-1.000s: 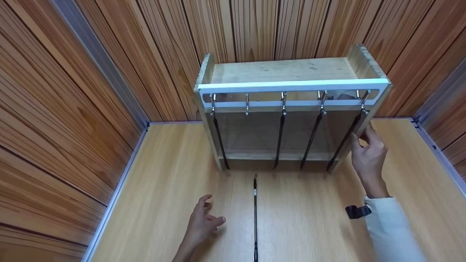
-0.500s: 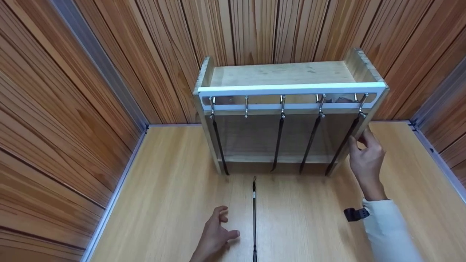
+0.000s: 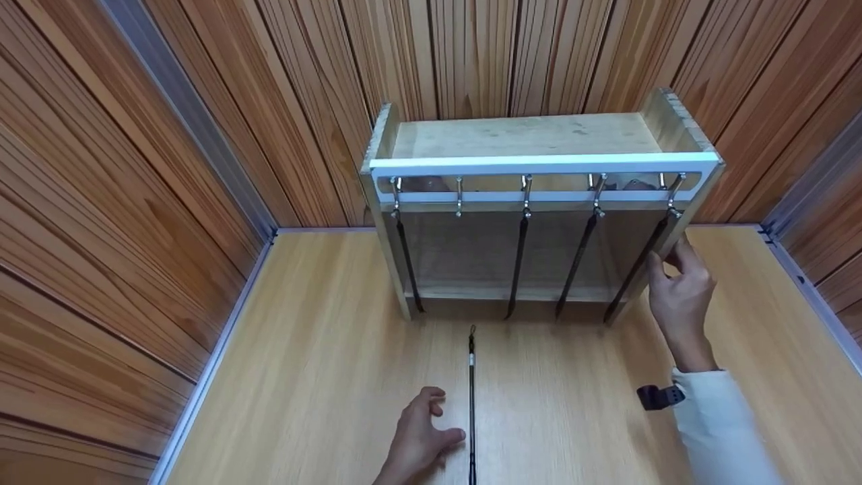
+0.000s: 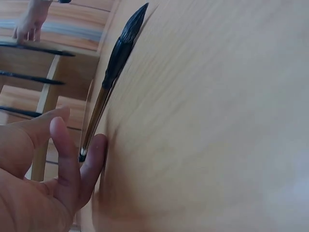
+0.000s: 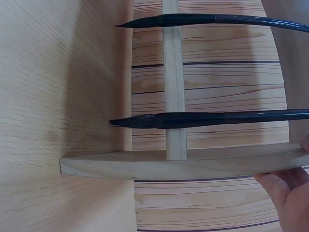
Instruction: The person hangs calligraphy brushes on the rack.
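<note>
A dark writing brush [image 3: 472, 404] lies on the table in front of a wooden brush rack [image 3: 525, 138]. Beside its shaft, on the left, is my left hand [image 3: 421, 434], thumb and fingers spread apart and holding nothing. In the left wrist view the brush's black tip [image 4: 134, 26] points away from the hand; whether a finger touches the shaft I cannot tell. My right hand [image 3: 683, 303] pinches the rack's right side panel [image 5: 212, 169] between thumb and fingers. Several brushes [image 3: 517, 263] hang tip down from the rack's metal hooks; the second hook [image 3: 459, 195] from the left is bare.
A white rail [image 3: 545, 163] runs along the rack's front top, bearing the hooks. Wood-panelled walls [image 3: 471, 54] stand behind and at both sides of the table [image 3: 316, 323]. A black device [image 3: 660, 397] sits at the right wrist.
My left hand has moved right across the table, from well left of the lying brush to close beside its shaft. The right hand keeps its hold on the rack.
</note>
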{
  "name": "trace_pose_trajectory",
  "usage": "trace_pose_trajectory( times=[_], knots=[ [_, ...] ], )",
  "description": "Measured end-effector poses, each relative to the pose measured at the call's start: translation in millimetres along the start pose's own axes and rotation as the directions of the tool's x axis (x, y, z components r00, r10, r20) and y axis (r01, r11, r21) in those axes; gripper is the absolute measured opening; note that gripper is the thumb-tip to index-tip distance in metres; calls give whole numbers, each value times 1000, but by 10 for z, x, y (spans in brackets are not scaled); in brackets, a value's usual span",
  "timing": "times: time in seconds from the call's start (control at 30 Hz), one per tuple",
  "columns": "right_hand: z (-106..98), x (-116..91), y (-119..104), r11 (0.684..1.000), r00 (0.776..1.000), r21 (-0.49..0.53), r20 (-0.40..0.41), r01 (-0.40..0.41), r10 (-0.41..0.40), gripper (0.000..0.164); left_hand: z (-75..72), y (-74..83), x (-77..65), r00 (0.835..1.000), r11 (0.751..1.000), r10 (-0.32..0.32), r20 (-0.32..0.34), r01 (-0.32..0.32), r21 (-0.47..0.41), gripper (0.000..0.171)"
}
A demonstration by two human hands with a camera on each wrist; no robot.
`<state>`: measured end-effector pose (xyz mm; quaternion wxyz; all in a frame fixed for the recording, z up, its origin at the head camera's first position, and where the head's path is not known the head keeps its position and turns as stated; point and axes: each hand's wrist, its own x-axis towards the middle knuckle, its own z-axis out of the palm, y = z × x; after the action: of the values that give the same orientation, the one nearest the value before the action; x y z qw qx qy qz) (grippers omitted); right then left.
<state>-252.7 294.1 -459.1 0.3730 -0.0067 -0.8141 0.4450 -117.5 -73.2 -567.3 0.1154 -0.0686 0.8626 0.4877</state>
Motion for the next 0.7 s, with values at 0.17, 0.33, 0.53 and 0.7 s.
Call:
trace_pose_trajectory(
  times=[0.17, 0.33, 0.53, 0.7],
  knots=[
    [5, 0, -17, 1000, 1000, 6, -4, 6, -6, 40, 103, 74, 17, 999, 996, 23, -36, -20, 85, 46],
    [14, 4, -23, 998, 999, 37, -13, 47, -47, 39, 209, 130, 19, 996, 987, 32, -88, -18, 160, 38],
    [3, -11, -25, 1000, 1000, 10, 5, 14, -14, 42, 282, 162, 30, 995, 979, -10, -104, 30, 200, 40],
    [-5, 0, -20, 1000, 1000, 3, 8, -7, 7, 42, 327, 201, 46, 994, 980, -60, -92, 76, 184, 42]
  ],
)
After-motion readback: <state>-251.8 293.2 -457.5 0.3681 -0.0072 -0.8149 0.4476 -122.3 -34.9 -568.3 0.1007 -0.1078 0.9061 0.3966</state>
